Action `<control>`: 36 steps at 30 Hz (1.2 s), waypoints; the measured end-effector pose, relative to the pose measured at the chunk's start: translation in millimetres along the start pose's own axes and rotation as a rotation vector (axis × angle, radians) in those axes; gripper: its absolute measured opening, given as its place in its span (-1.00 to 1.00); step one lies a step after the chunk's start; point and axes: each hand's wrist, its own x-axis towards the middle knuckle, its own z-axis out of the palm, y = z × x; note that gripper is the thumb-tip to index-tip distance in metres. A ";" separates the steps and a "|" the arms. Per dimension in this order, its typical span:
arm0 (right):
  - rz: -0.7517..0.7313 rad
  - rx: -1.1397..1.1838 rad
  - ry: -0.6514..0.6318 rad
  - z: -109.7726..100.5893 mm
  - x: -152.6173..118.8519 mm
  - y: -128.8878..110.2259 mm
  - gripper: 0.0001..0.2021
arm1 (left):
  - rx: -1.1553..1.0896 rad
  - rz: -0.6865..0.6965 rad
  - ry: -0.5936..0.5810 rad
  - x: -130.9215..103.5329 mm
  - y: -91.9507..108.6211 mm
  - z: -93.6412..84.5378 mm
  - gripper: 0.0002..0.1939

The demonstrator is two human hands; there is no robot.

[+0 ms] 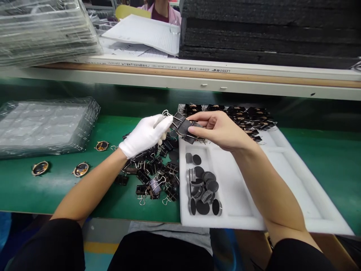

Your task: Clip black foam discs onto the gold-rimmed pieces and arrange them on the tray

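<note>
Head view: left hand (148, 134), in a white fabric glove, has its fingers pinching the near end of the held clips (183, 126), by the silver wire loops. Right hand (221, 130), bare, pinches the other end between thumb and fingers. Held clips sit over the far-left corner of the white tray (231, 165). Right fingers cover part of them; can't tell what they clamp.

Clip pile (153, 169) on the green tabletop (113, 199): glossy black bodies, bent wire handles, tangled, partly under the glove. Individual clips hard to separate.

Tray looks like matte foam, shallow recesses, raised ribs. Right forearm hides part of it. Left recess has dark discs (212, 185), round, flat-faced, some on edge, overlapping. Far end has clip rows (239, 111), packed tight, tan bits showing between; details too small to read, partly behind right hand.

Left side: three oval pieces (81, 169), pale metallic rims, dark and amber faces. Behind them, clear plastic trays (42, 126), thin, glossy, molded cells, stack cut off by frame edge.

Shelf (197, 77) above carries rough black slabs (267, 32) and a clear plastic stack (45, 37), both cropped. Person (175, 17) beyond, pink garment, mostly out of frame.
</note>
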 end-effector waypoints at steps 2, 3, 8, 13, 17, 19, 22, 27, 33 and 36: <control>0.012 0.100 -0.040 5.1 -3.1 -4.3 -0.53 | -0.123 -0.087 -0.046 -1.0 3.2 2.3 -0.42; 0.026 0.150 -0.059 7.6 -4.2 -6.1 -0.54 | -0.173 -0.122 -0.058 -1.7 4.7 3.5 -0.40; 0.103 0.254 -0.066 16.2 -2.8 -4.8 -0.49 | -0.407 -0.270 -0.066 -2.2 10.6 5.0 -0.46; -0.326 0.013 0.171 21.5 2.5 10.0 -0.52 | -0.834 -0.591 -0.406 -3.3 18.2 2.3 -0.49; -0.482 -0.048 0.121 28.8 -0.8 12.9 -0.58 | -0.730 -0.640 -0.666 -9.5 11.0 6.2 -0.38; -0.395 -0.047 0.134 30.0 -3.3 9.3 -0.61 | -0.534 -0.564 -0.755 -10.6 2.1 3.6 -0.32; -0.206 -0.007 0.131 26.8 -4.8 1.3 -0.55 | -0.247 -0.381 -0.670 -6.7 -9.1 -8.5 -0.36; -0.064 -0.029 0.029 18.4 -4.1 -7.5 -0.56 | -0.168 -0.115 -0.053 1.6 -1.4 -19.8 -0.33; -0.025 -0.195 -0.107 20.4 -8.5 -8.3 -0.70 | 0.152 -0.022 0.000 -15.8 24.4 -8.4 -0.27; 0.023 -0.151 -0.098 22.4 -9.7 -7.4 -0.70 | 0.141 0.039 0.027 -19.8 23.9 -3.8 -0.33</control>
